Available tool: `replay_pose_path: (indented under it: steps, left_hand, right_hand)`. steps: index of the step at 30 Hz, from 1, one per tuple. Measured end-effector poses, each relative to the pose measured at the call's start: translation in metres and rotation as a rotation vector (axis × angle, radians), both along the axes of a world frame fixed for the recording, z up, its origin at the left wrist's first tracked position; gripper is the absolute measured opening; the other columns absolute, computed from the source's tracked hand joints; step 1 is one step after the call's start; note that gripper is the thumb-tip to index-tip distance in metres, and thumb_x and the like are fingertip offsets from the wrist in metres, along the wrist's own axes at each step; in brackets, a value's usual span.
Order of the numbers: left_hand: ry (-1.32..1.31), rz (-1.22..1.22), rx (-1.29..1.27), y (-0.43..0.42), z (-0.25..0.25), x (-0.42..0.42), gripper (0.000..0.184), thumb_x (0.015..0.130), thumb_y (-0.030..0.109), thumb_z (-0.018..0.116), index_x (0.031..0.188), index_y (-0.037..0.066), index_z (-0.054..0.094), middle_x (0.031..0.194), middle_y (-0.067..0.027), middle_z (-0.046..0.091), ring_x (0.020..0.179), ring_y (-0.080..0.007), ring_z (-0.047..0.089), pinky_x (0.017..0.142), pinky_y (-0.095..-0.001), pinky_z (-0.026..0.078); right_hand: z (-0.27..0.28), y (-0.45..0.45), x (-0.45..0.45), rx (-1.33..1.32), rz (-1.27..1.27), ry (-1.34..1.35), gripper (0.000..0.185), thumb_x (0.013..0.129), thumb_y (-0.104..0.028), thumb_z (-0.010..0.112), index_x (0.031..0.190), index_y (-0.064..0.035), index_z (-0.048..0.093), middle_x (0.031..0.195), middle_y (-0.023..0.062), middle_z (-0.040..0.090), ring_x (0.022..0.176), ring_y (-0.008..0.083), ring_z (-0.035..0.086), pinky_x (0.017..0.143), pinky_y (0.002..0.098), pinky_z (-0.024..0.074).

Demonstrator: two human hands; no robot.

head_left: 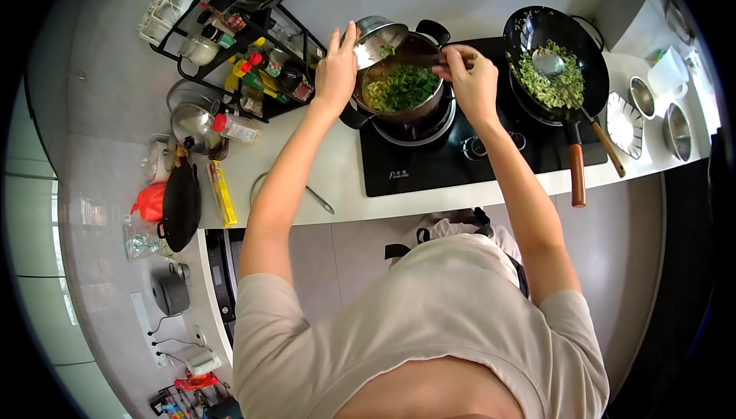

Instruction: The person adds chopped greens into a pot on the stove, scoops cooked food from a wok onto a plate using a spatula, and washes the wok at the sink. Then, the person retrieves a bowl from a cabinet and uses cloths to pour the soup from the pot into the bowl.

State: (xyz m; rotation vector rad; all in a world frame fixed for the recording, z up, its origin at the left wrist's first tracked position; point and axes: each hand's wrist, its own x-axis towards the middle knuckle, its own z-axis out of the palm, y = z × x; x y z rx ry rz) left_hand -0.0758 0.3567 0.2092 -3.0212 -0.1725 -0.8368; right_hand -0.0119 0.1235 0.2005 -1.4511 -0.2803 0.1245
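My left hand (336,74) grips a shiny metal bowl (376,36) by its side, tipped over the left rim of a deep pot (406,118). A few bits of green cling inside the bowl. Chopped green leaves (412,87) and paler yellowish pieces lie in the pot. Above the pot's right rim is my right hand (469,74), its fingers drawn together. Whatever they may hold is too blurred to name. The pot stands on the left ring of a black cooktop (399,166).
On the right ring sits a wok (517,32) of chopped green food, with a ladle (547,63) in it. Its handle juts past the counter edge. Metal bowls (677,132) and a striped dish (624,124) stand at right. A bottle rack (261,74) is at left.
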Motion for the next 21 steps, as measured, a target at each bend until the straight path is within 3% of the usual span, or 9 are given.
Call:
replay_pose_path:
  steps: [3,6,10,12,13,15,18,21]
  left_hand:
    - [-0.017,-0.015,-0.054,0.001,0.002,0.001,0.058,0.085,0.005,0.055,0.140,0.009,0.040,0.130,-0.0280,0.048,0.083,-0.0437,0.065,0.072,-0.0459,0.056]
    - [0.034,-0.005,-0.188,-0.004,0.006,-0.001,0.060,0.083,-0.001,0.053,0.140,0.010,0.040,0.132,-0.0270,0.047,0.110,-0.0442,0.054,0.089,-0.0453,0.050]
    - [-0.005,-0.047,-0.201,0.004,0.001,-0.002,0.061,0.083,-0.002,0.053,0.141,0.011,0.040,0.132,-0.0261,0.047,0.110,-0.0441,0.054,0.089,-0.0452,0.050]
    - [0.012,-0.035,-0.195,0.005,-0.004,-0.007,0.061,0.083,-0.002,0.053,0.141,0.011,0.040,0.133,-0.0256,0.046,0.111,-0.0439,0.054,0.089,-0.0450,0.050]
    - [0.016,-0.044,-0.167,0.004,-0.006,-0.008,0.062,0.083,0.000,0.054,0.142,0.012,0.038,0.133,-0.0262,0.046,0.104,-0.0438,0.057,0.085,-0.0448,0.052]
    - [0.014,-0.060,-0.106,0.004,-0.006,-0.008,0.063,0.084,0.003,0.056,0.143,0.012,0.036,0.134,-0.0275,0.045,0.091,-0.0436,0.063,0.077,-0.0443,0.055]
    - [-0.002,-0.014,-0.088,0.007,-0.007,-0.009,0.063,0.084,0.003,0.057,0.143,0.012,0.036,0.134,-0.0275,0.045,0.092,-0.0433,0.063,0.077,-0.0439,0.055]
    - [-0.031,-0.046,-0.105,0.012,-0.012,-0.008,0.062,0.084,0.003,0.056,0.143,0.011,0.036,0.134,-0.0276,0.044,0.094,-0.0431,0.062,0.077,-0.0437,0.055]
  right_hand:
    - [0.001,0.000,-0.001,0.182,0.033,-0.005,0.026,0.095,-0.013,0.055,0.101,0.0107,0.062,0.090,0.0144,0.068,0.078,0.0184,0.070,0.070,0.0251,0.0567]
    - [0.000,0.013,0.004,0.283,0.077,-0.064,0.026,0.095,-0.013,0.055,0.102,0.0106,0.063,0.091,0.0146,0.068,0.079,0.0182,0.069,0.071,0.0253,0.0565]
    - [-0.002,-0.001,0.015,0.085,0.156,0.048,0.028,0.097,-0.015,0.052,0.104,0.0101,0.061,0.094,0.0155,0.067,0.084,0.0204,0.069,0.073,0.0252,0.0561]
    - [0.004,-0.003,0.017,0.112,0.131,-0.001,0.028,0.098,-0.016,0.052,0.104,0.0098,0.061,0.094,0.0155,0.067,0.085,0.0209,0.069,0.073,0.0250,0.0560]
    - [0.005,0.002,0.016,0.236,0.142,-0.043,0.028,0.098,-0.016,0.053,0.104,0.0098,0.061,0.093,0.0152,0.067,0.085,0.0209,0.069,0.074,0.0250,0.0559]
    - [0.001,0.006,0.017,0.195,0.189,-0.013,0.028,0.097,-0.016,0.053,0.105,0.0098,0.061,0.092,0.0148,0.067,0.084,0.0195,0.069,0.073,0.0248,0.0559]
    - [-0.003,-0.002,0.017,0.031,0.112,0.039,0.027,0.094,-0.015,0.057,0.101,0.0101,0.064,0.088,0.0151,0.068,0.077,0.0173,0.070,0.068,0.0246,0.0568]
    - [-0.003,-0.003,0.013,0.169,0.116,-0.050,0.026,0.097,-0.014,0.053,0.103,0.0097,0.062,0.091,0.0152,0.068,0.081,0.0197,0.070,0.071,0.0252,0.0565]
